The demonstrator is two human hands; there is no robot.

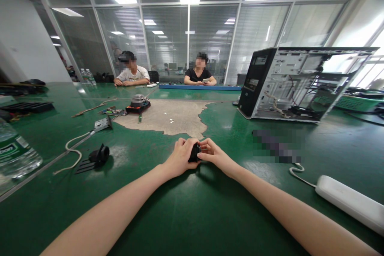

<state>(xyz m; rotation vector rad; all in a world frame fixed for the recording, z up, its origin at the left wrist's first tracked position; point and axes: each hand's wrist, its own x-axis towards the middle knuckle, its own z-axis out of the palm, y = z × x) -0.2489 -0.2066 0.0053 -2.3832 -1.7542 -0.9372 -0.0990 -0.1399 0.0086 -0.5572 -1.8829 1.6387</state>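
A small, dark black part (194,153) is held between both hands, just above the green table (192,216). My left hand (181,154) wraps round its left side, fingers closed over the top. On the other side my right hand (214,154) grips it with thumb and curled fingers. Much of the part is covered by fingers, so its exact kind cannot be made out. Off to the left lies a black plastic piece (97,157) with a round collar and long prongs.
At right stands an opened black computer case (255,84). A white power strip (351,202) and a blurred dark purple object (276,146) lie nearer. Left are a water bottle (18,152), a metal bracket (102,124) and a cooler (138,104). Two people sit across the table.
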